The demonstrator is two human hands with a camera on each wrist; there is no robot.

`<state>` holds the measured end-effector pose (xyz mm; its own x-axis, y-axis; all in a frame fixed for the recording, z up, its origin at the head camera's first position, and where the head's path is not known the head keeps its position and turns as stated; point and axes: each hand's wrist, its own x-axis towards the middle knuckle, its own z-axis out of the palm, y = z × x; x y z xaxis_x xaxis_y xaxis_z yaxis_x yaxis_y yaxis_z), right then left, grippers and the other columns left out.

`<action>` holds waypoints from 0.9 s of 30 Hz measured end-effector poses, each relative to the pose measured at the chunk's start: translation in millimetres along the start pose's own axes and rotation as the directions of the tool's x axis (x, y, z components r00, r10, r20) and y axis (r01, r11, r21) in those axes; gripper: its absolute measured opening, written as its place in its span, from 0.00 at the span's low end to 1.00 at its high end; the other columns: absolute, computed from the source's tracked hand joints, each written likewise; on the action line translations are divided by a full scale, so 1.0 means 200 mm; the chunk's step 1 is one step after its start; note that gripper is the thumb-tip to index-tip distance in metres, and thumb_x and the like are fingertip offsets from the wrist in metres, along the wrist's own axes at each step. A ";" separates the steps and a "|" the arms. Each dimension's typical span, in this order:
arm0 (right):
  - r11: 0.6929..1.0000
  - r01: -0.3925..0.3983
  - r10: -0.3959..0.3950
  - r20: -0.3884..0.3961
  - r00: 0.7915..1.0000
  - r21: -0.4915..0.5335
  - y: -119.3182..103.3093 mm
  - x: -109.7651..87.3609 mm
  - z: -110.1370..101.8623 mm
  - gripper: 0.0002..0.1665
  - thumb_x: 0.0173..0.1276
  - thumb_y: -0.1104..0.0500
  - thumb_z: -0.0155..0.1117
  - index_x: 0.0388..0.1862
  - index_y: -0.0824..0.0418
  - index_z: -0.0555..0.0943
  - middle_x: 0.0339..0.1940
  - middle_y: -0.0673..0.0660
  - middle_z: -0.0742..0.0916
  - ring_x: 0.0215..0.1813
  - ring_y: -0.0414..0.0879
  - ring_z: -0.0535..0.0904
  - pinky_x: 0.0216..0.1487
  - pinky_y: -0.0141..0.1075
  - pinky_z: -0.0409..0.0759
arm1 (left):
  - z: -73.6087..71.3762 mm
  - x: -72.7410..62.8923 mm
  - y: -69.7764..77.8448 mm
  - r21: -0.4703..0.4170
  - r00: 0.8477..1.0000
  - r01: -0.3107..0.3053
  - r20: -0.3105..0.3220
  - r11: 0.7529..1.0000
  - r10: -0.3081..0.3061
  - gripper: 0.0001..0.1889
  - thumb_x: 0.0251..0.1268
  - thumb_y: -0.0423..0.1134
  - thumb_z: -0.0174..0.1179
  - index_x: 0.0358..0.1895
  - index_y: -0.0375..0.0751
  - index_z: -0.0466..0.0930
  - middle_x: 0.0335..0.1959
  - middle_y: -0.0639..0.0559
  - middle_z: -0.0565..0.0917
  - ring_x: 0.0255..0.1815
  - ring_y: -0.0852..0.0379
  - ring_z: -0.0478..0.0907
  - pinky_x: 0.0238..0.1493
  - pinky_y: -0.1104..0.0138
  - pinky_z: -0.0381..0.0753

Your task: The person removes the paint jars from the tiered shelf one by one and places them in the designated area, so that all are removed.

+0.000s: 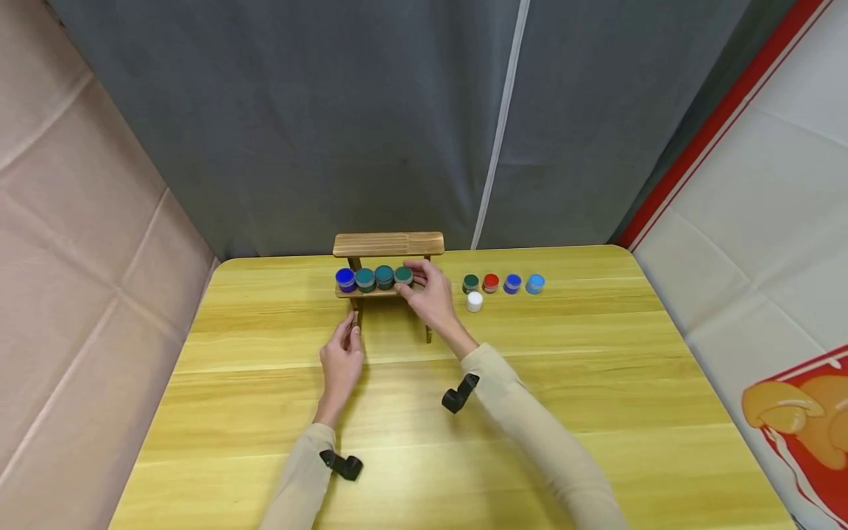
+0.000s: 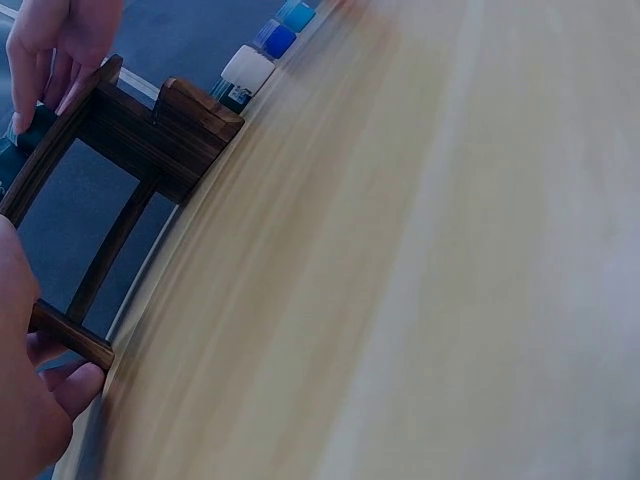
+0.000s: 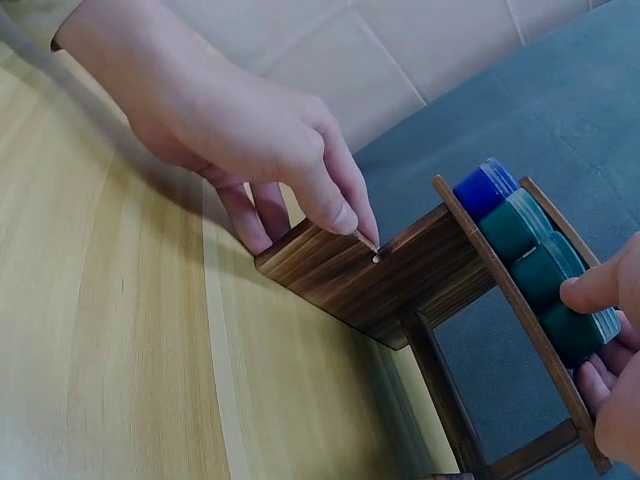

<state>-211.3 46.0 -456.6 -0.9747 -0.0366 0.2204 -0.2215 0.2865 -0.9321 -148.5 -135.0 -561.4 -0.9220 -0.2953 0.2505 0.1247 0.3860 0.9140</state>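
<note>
A small two-tier wooden rack (image 1: 389, 244) stands near the back edge of the table. Its lower shelf carries a row of paint jars: a blue jar (image 1: 345, 279) at the left end, two teal jars (image 1: 365, 279), and a dark green jar (image 1: 403, 274) at the right end. My right hand (image 1: 433, 298) pinches that dark green jar between thumb and fingers. Lower down, my left hand (image 1: 342, 361) grips the rack's left side panel (image 3: 340, 265) by its front edge, thumb on one face and fingers around the other.
Right of the rack, more jars stand in a row: green (image 1: 470, 283), red (image 1: 490, 283), blue (image 1: 512, 283) and light blue (image 1: 535, 283). A white jar (image 1: 474, 301) sits in front of the green one. A grey curtain (image 1: 331, 132) hangs behind the table (image 1: 530, 442).
</note>
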 end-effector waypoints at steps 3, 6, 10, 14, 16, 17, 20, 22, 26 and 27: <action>0.999 -0.022 0.023 -0.010 1.000 0.031 0.00 -0.01 -0.01 0.25 0.63 0.68 0.72 0.59 0.67 0.79 0.56 0.65 0.85 0.60 0.57 0.84 0.64 0.41 0.85 | 0.00 0.00 0.00 -0.001 1.000 0.009 -0.001 1.000 -0.009 0.19 0.75 0.31 0.56 0.66 0.37 0.78 0.62 0.38 0.83 0.60 0.41 0.83 0.57 0.60 0.86; 0.997 -0.041 0.043 -0.023 0.999 0.064 0.00 -0.01 -0.02 0.25 0.63 0.68 0.72 0.60 0.69 0.79 0.56 0.65 0.85 0.60 0.57 0.83 0.63 0.43 0.86 | 0.00 0.00 0.00 -0.002 1.000 0.004 0.004 1.000 -0.004 0.19 0.75 0.31 0.56 0.66 0.36 0.78 0.62 0.38 0.83 0.59 0.41 0.83 0.57 0.60 0.87; 0.997 -0.039 0.042 -0.039 0.998 0.068 0.01 -0.02 -0.05 0.24 0.64 0.68 0.72 0.59 0.67 0.79 0.56 0.65 0.85 0.60 0.57 0.83 0.64 0.43 0.86 | 0.00 0.01 0.00 -0.002 1.000 -0.003 0.011 1.000 0.003 0.20 0.74 0.31 0.56 0.66 0.36 0.77 0.61 0.37 0.83 0.59 0.40 0.84 0.57 0.59 0.87; 0.998 -0.015 0.018 -0.061 0.998 0.054 0.01 -0.02 -0.09 0.24 0.63 0.69 0.72 0.59 0.67 0.80 0.56 0.66 0.85 0.59 0.57 0.84 0.63 0.44 0.86 | 0.00 0.00 0.00 0.003 1.000 -0.003 0.007 1.000 0.003 0.20 0.74 0.31 0.56 0.66 0.36 0.77 0.61 0.37 0.83 0.59 0.40 0.84 0.57 0.59 0.87; 0.999 -0.008 0.011 -0.066 0.998 0.052 0.02 -0.01 -0.11 0.24 0.63 0.69 0.72 0.59 0.68 0.80 0.56 0.66 0.85 0.59 0.58 0.84 0.63 0.44 0.86 | -0.01 0.00 0.01 0.006 1.000 -0.003 0.007 1.000 0.003 0.20 0.75 0.30 0.56 0.66 0.36 0.77 0.62 0.37 0.83 0.59 0.39 0.83 0.57 0.58 0.87; 0.999 -0.003 0.006 -0.068 0.998 0.046 0.02 -0.01 -0.12 0.24 0.63 0.69 0.72 0.59 0.68 0.80 0.56 0.66 0.85 0.59 0.58 0.84 0.63 0.44 0.86 | -0.01 0.00 0.01 0.007 1.000 -0.004 0.006 1.000 0.004 0.20 0.75 0.31 0.56 0.66 0.36 0.77 0.62 0.37 0.82 0.59 0.39 0.83 0.57 0.58 0.87; 0.999 -0.001 0.003 -0.073 0.997 0.033 0.02 -0.01 -0.15 0.24 0.63 0.68 0.72 0.59 0.68 0.80 0.55 0.66 0.85 0.58 0.58 0.84 0.63 0.46 0.86 | -0.02 0.00 0.02 0.007 1.000 -0.002 0.004 1.000 0.002 0.20 0.75 0.31 0.56 0.67 0.36 0.77 0.62 0.37 0.82 0.59 0.39 0.83 0.57 0.59 0.87; 1.000 -0.001 0.003 -0.078 0.997 0.028 0.02 0.00 -0.17 0.24 0.63 0.68 0.72 0.59 0.70 0.79 0.55 0.66 0.85 0.58 0.58 0.83 0.64 0.47 0.85 | -0.02 0.00 0.02 0.007 1.000 0.002 0.003 1.000 -0.002 0.20 0.75 0.31 0.56 0.67 0.36 0.77 0.62 0.37 0.82 0.59 0.39 0.83 0.57 0.59 0.87; 1.000 -0.007 0.009 -0.094 0.996 0.027 0.03 0.01 -0.22 0.24 0.63 0.69 0.72 0.57 0.70 0.79 0.55 0.67 0.85 0.58 0.59 0.83 0.66 0.49 0.83 | -0.01 0.00 0.02 0.004 1.000 0.006 0.002 1.000 -0.006 0.20 0.75 0.32 0.56 0.67 0.37 0.77 0.61 0.37 0.83 0.59 0.40 0.84 0.57 0.59 0.87; 1.000 -0.007 0.009 -0.099 0.995 0.019 0.03 0.01 -0.23 0.23 0.63 0.69 0.72 0.57 0.70 0.80 0.54 0.67 0.85 0.57 0.59 0.83 0.66 0.48 0.83 | -0.01 0.00 0.02 0.002 1.000 0.009 0.003 1.000 -0.009 0.20 0.75 0.32 0.56 0.67 0.37 0.77 0.61 0.37 0.83 0.59 0.40 0.84 0.57 0.59 0.87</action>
<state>-213.0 91.4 -449.3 -0.9691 0.0606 0.2391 -0.2149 0.2685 -0.9390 -148.0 -135.3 -557.6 -0.9240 -0.2963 0.2416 0.1157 0.3856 0.9154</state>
